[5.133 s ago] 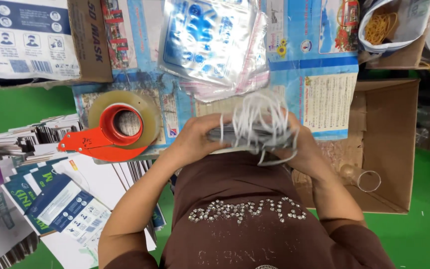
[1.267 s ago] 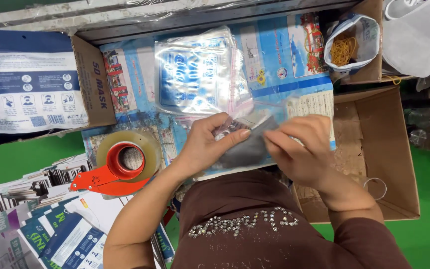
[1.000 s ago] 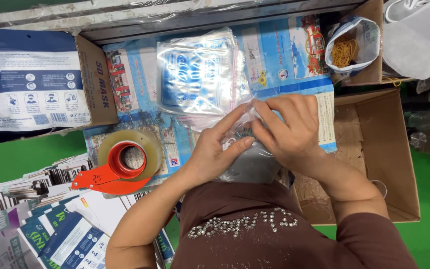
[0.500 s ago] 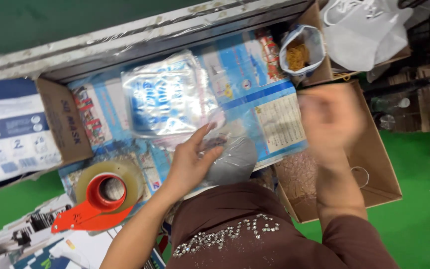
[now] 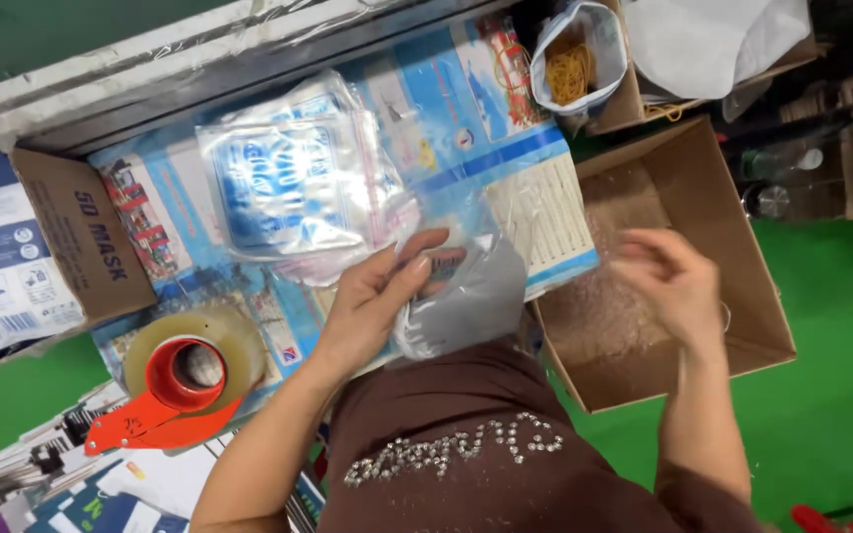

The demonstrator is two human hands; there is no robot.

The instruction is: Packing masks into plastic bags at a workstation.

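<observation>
My left hand (image 5: 372, 301) grips a clear plastic bag (image 5: 471, 296) stuffed with grey masks, pinching it near its top edge over the blue printed sheet (image 5: 466, 118) on the work surface. My right hand (image 5: 673, 286) hovers, blurred, over the open brown cardboard box (image 5: 742, 266) on the right, fingers curled and apart, nothing visible in it. Just beyond my left hand lies a stack of empty clear zip bags with blue print (image 5: 288, 188).
A tape roll on a red dispenser (image 5: 185, 380) lies at the left. Cardboard mask cartons (image 5: 71, 242) stand at the far left, printed leaflets (image 5: 41, 484) below them. A small bag of rubber bands (image 5: 573, 64) sits at the top right. Green floor surrounds the boxes.
Both hands were pressing the filled bag's top together; now my right hand has let go and swung right over the cardboard box, while the left still holds the bag. The view tilted.
</observation>
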